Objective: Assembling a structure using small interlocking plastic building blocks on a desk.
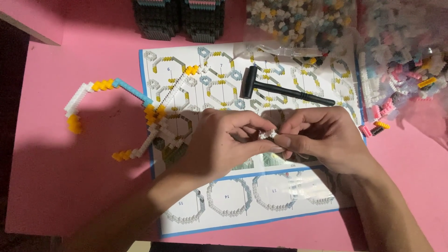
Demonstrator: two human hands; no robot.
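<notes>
a large rectangular instruction sheet [298, 205] lies flat on the pink surface [56, 177], white with a thin blue border and rows of printed ring-shaped diagrams in grey, yellow and blue. at the far edge, right of centre, a clear plastic bag [298, 18] holds mixed small bricks. a second clear bag [406, 42], with pink, white and blue bricks, sits at the far right corner.

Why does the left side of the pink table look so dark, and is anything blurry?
Head view: the arms cast a broad soft shadow over the pink table at lower left; both hands, left hand and right hand, look sharp enough; the white pieces between them are small and slightly soft.
</notes>
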